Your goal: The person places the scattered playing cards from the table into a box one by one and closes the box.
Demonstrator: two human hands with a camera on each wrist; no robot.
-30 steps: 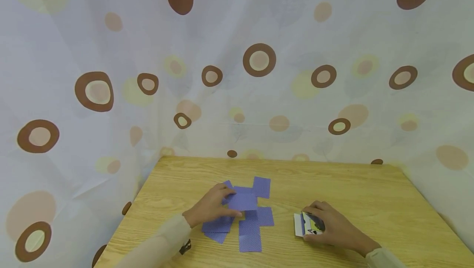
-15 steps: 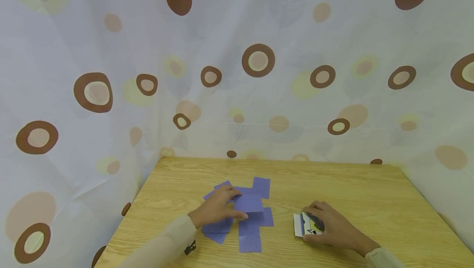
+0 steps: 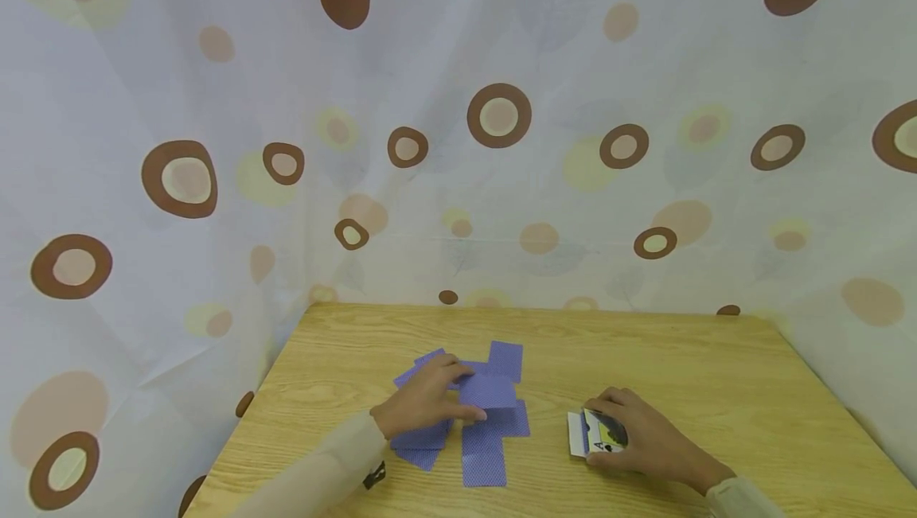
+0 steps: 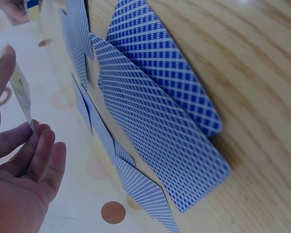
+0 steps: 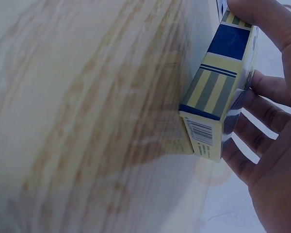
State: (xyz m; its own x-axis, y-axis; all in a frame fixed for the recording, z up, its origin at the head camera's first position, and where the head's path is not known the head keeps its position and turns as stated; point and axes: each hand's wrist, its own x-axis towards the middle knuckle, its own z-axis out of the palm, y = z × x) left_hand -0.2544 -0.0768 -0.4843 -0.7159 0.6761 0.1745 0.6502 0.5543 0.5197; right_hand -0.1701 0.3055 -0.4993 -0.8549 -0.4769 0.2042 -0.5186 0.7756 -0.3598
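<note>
My left hand (image 3: 419,403) pinches a blue-backed playing card (image 3: 490,392) between thumb and fingers, above other cards spread face down. Seen edge-on in the left wrist view, that card (image 4: 22,94) stands clear of the table. Several patterned cards (image 3: 483,458) lie below and around this hand, some overlapping. To the right, my right hand (image 3: 645,438) grips a card box (image 3: 605,432) with thumb on one side and fingers on the other. The box's white flap sticks out to the left. Its striped side and barcode end (image 5: 200,133) show in the right wrist view.
A wooden table (image 3: 688,359) carries everything. One card (image 3: 506,361) lies at the far edge of the spread. A white curtain (image 3: 559,184) with brown and yellow ovals surrounds the table at the back and sides.
My left hand has moved a little to the right with the pinched card, uncovering more of the cards at the left. The right hand and box have stayed put.
</note>
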